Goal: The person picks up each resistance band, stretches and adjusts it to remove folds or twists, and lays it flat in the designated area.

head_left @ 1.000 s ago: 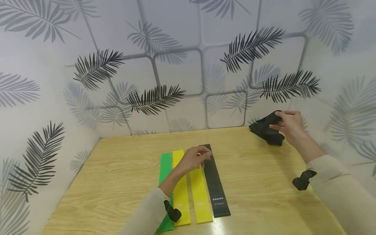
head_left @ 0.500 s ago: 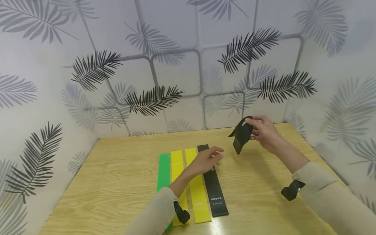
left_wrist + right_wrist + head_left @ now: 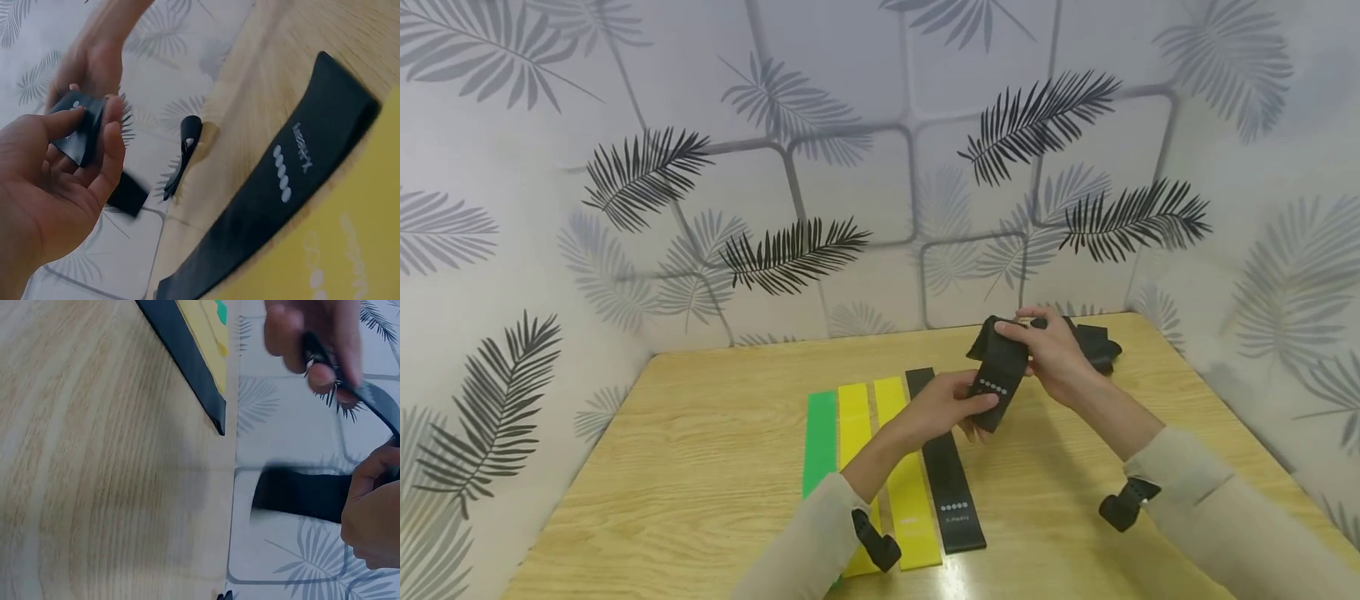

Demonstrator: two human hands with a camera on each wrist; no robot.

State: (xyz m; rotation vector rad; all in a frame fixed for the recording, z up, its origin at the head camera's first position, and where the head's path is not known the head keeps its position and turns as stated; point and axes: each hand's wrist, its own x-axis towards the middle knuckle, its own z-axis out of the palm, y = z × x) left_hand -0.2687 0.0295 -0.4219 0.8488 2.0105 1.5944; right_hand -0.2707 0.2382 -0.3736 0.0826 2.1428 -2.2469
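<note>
Both hands hold a black resistance band above the table, with a row of pale dots printed on it. My left hand pinches its lower end between thumb and fingers. Higher up, my right hand grips the folded upper part. In the right wrist view, one flap of the held band hangs out blurred beside the right hand. Below the left hand lies a flat black band marked X-Heavy. Left of it are two yellow bands and a green band, partly hidden by the left arm.
A crumpled black bundle lies at the back right of the wooden table, partly behind the right hand. A leaf-patterned wall stands along the table's back edge. Each wrist wears a small black camera.
My right hand has lifted the black band off the bundle and carried it left and nearer. My left hand has moved right from over the flat bands and taken hold of its lower end.
</note>
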